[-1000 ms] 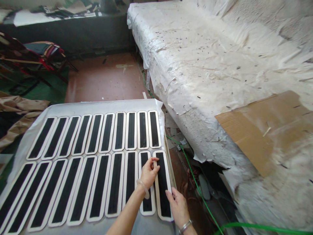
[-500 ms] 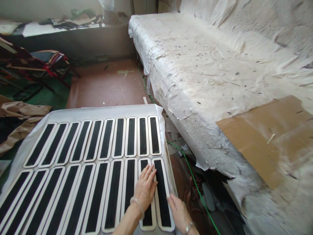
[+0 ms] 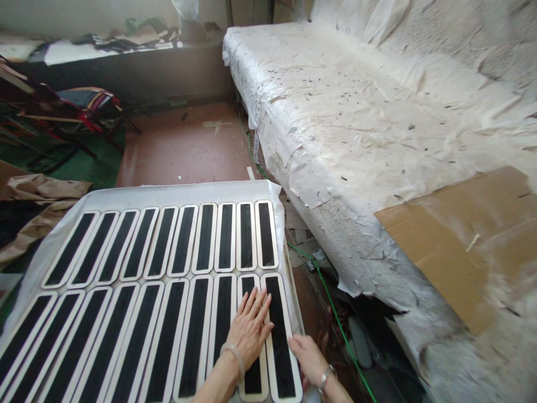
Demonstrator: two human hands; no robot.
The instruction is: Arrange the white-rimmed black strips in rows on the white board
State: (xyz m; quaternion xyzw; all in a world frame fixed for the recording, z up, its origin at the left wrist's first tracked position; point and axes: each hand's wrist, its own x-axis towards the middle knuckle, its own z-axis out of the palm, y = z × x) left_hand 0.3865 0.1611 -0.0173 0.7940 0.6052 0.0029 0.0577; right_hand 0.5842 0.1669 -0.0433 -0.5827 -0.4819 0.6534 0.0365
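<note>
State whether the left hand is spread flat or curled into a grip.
Spread flat: the left hand lies palm-down, fingers extended, across the rightmost front-row panels.

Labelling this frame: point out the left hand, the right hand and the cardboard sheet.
left hand (image 3: 250, 330): head view, on the back of the hand, flat on the strips.
right hand (image 3: 308, 355): head view, on the back of the hand.
cardboard sheet (image 3: 453, 235): head view, on its flat brown face.

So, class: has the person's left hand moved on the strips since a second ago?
Yes. The left hand was pinching the pale rim of the rightmost near-row strip; now it lies flat, fingers spread, slid nearer along that strip and its neighbour.
</note>
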